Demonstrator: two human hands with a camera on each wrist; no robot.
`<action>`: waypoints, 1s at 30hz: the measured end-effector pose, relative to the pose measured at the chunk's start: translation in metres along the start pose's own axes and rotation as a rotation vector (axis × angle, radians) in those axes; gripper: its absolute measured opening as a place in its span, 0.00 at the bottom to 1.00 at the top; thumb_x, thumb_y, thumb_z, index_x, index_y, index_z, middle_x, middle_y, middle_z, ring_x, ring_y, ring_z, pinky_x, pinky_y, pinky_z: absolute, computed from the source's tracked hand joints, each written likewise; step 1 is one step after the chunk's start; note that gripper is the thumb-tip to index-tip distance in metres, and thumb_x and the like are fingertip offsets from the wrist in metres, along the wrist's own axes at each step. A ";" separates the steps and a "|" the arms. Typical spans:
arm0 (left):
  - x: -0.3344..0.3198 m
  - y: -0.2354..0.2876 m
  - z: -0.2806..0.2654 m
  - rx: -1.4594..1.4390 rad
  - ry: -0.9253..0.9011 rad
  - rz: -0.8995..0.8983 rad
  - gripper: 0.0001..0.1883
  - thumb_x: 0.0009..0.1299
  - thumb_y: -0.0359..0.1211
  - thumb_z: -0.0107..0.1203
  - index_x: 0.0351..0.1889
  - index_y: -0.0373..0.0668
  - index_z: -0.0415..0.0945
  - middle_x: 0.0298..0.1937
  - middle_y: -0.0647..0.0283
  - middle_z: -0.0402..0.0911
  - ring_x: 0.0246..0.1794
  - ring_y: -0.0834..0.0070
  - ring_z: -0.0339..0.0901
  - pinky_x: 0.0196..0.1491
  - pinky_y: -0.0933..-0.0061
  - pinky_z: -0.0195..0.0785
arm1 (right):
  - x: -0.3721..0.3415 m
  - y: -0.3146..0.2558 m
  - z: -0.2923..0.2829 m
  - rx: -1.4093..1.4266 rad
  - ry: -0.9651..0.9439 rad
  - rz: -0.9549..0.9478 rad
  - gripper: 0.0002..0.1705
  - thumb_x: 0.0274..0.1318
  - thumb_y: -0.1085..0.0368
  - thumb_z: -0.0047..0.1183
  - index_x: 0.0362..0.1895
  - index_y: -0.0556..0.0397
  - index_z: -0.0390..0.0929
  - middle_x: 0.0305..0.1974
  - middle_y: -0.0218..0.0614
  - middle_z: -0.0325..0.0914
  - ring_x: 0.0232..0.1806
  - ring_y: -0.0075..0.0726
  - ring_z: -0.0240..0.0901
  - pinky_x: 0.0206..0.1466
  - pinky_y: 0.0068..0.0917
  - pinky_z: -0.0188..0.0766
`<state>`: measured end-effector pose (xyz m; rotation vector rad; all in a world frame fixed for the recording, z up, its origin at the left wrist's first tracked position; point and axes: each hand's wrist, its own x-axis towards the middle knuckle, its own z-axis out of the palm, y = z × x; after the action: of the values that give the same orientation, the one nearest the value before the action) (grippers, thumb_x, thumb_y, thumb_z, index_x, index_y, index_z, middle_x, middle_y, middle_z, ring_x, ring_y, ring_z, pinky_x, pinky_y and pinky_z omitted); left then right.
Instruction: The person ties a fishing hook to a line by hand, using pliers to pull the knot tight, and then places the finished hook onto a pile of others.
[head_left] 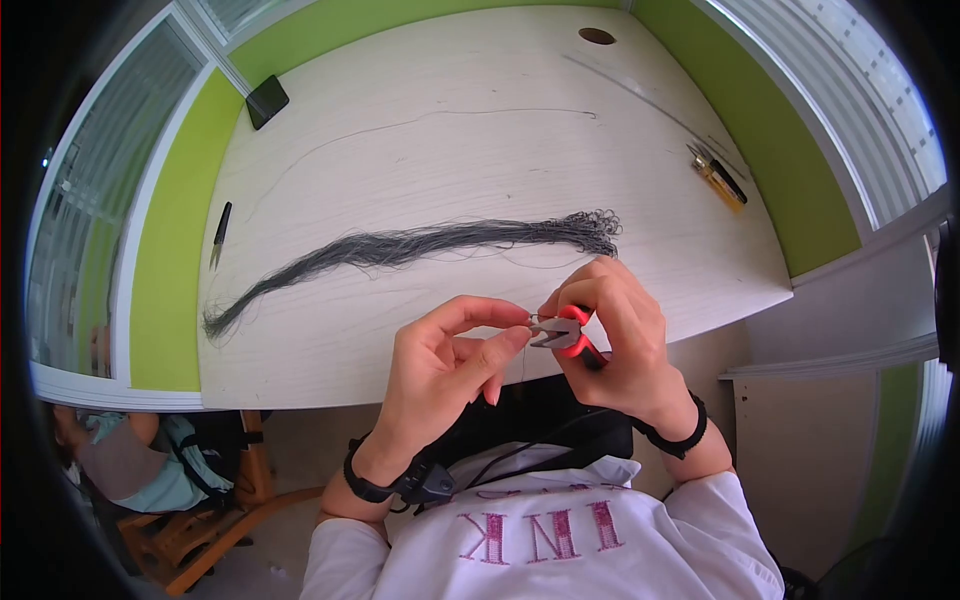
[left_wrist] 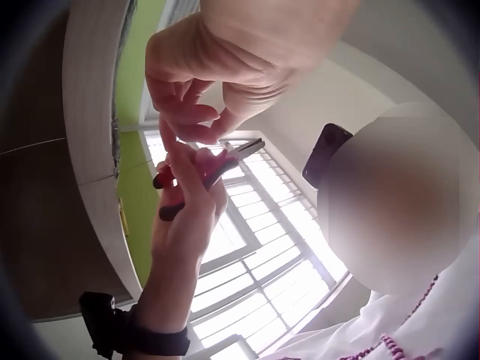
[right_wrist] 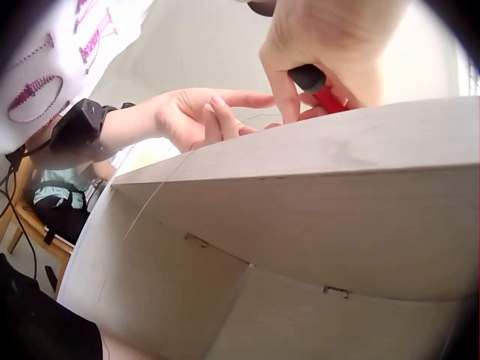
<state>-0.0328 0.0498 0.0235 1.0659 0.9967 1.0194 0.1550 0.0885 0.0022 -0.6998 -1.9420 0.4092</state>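
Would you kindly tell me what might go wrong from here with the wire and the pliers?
A slip might nip the fingers of the left hand, close beside the jaws of the red pliers. The thin wire dangles past the table edge and might snag. The wire bundle has crowded loops that could tangle.

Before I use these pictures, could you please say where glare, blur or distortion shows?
Head view: the desk bows with wide-angle distortion; left wrist: the window glares behind the pliers, and a round patch is blurred out; right wrist: the shirt looks washed out, top corners dark.
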 end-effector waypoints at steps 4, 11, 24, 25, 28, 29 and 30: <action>0.004 -0.004 0.003 0.004 0.003 -0.013 0.11 0.70 0.27 0.56 0.46 0.31 0.74 0.39 0.58 0.82 0.22 0.83 0.76 0.22 0.85 0.65 | 0.000 0.001 0.000 -0.055 -0.028 -0.056 0.26 0.16 0.78 0.61 0.31 0.55 0.70 0.26 0.36 0.68 0.26 0.43 0.64 0.29 0.33 0.59; 0.003 -0.012 0.000 -0.072 0.043 -0.002 0.08 0.70 0.25 0.55 0.44 0.30 0.76 0.34 0.58 0.82 0.31 0.78 0.80 0.35 0.80 0.75 | -0.007 0.005 0.007 -0.254 0.094 -0.336 0.19 0.24 0.65 0.56 0.29 0.54 0.71 0.29 0.35 0.74 0.28 0.36 0.70 0.33 0.31 0.64; -0.001 -0.014 0.005 0.084 0.238 0.183 0.04 0.67 0.25 0.59 0.38 0.34 0.78 0.31 0.63 0.80 0.27 0.82 0.77 0.30 0.83 0.70 | -0.015 -0.001 -0.001 -0.195 0.140 -0.172 0.24 0.19 0.72 0.59 0.34 0.55 0.74 0.35 0.37 0.77 0.32 0.43 0.72 0.35 0.33 0.65; 0.001 -0.018 0.003 0.296 0.285 0.375 0.04 0.65 0.22 0.59 0.37 0.34 0.78 0.32 0.63 0.79 0.27 0.81 0.76 0.30 0.82 0.70 | -0.015 -0.008 -0.006 -0.232 0.068 -0.094 0.25 0.20 0.72 0.61 0.34 0.54 0.74 0.34 0.36 0.76 0.31 0.43 0.71 0.34 0.33 0.64; 0.001 -0.020 0.006 0.609 0.366 0.615 0.05 0.62 0.19 0.59 0.36 0.34 0.78 0.34 0.62 0.78 0.26 0.81 0.74 0.29 0.81 0.69 | -0.018 -0.012 -0.012 -0.328 -0.026 -0.020 0.26 0.22 0.71 0.64 0.36 0.54 0.75 0.30 0.34 0.72 0.28 0.40 0.68 0.31 0.33 0.62; 0.002 -0.020 0.008 0.706 0.407 0.671 0.06 0.60 0.17 0.60 0.35 0.34 0.79 0.35 0.61 0.78 0.26 0.81 0.74 0.28 0.81 0.69 | -0.020 -0.014 -0.014 -0.369 -0.069 0.011 0.25 0.23 0.71 0.64 0.36 0.54 0.75 0.28 0.33 0.71 0.27 0.38 0.67 0.30 0.32 0.61; 0.002 -0.020 0.008 0.703 0.404 0.670 0.06 0.60 0.17 0.60 0.35 0.34 0.79 0.35 0.61 0.78 0.26 0.81 0.74 0.28 0.81 0.69 | -0.021 -0.015 -0.016 -0.409 -0.114 0.042 0.24 0.24 0.72 0.64 0.36 0.54 0.75 0.27 0.32 0.70 0.26 0.37 0.66 0.28 0.31 0.60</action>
<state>-0.0214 0.0468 0.0048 1.9037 1.4221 1.5122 0.1724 0.0635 0.0029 -0.9971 -2.1467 0.0739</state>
